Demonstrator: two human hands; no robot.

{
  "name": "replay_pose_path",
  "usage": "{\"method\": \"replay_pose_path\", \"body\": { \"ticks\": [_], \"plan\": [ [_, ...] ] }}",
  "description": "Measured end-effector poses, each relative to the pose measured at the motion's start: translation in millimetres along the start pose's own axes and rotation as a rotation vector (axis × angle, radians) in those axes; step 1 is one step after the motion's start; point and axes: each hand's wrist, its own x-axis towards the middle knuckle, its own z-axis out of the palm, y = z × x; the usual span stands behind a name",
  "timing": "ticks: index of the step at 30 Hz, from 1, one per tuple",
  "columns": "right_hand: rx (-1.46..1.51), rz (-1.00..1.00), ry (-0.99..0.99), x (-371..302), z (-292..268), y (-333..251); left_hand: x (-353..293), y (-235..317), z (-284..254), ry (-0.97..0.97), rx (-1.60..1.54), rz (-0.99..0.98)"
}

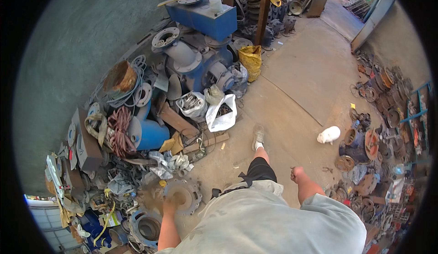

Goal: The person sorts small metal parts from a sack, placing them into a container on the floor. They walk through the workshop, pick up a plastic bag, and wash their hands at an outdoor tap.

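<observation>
I seem to be mid-stride, my blurred left hand (169, 205) appearing over a dusty grey, scallop-rimmed metal ring (190, 189); its grip and contact I cannot tell. My right hand (298, 175) is curled closed, a small white furry animal (329, 135) beyond it. Grasping the ring would call for fingers around its rim; any lettering is too small to read.
</observation>
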Motion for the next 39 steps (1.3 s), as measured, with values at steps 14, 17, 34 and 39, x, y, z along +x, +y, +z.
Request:
{"method": "replay_pose_path", "body": {
  "ticks": [14, 17, 34, 39],
  "plan": [
    [-0.529, -0.226, -0.275, 157, 237, -387, -111, 253, 32, -0.420, -0.060, -0.564],
    [-0.731, -0.270, -0.388, 168, 280, -426, -102, 310, 24, -0.338, -0.283, -0.711],
    [-0.891, 0.010, -0.417, 172, 283, -432, -112, 381, 116, -0.424, -0.297, -0.568],
    [-0.946, 0.009, -0.391, 155, 297, -473, -101, 438, 115, -0.344, -0.589, -0.875]
  ]
}}
